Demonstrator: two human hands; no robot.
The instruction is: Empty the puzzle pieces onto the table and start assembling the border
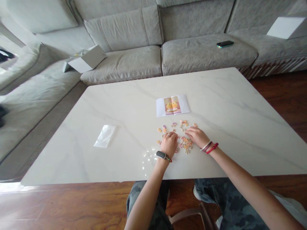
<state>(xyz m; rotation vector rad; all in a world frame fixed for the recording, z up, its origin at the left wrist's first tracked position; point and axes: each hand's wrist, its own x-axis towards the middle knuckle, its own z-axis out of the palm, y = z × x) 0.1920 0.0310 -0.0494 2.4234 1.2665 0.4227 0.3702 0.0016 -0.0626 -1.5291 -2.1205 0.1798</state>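
2 bare hands: my left hand [169,144] and right hand [197,136] rest on small pastel jigsaw pieces [186,144], mid-way along the near edge of a white marble tabletop [120,105]. My fingers [191,131] lie together, curled downward; whether clamped on a piece, I cannot tell. 1 white paper sheet printed with a yellow-and-pink picture [173,105] lies just beyond.

- No words or numbers are showing as readable anywhere.
- The sheet [173,105] is carrying only a picture, with no legible print.
- The bag [105,136] is showing no readable label.
- The puzzle pieces [185,143] are lying too small to read.
- The fitness band [163,156] is displaying nothing legible.
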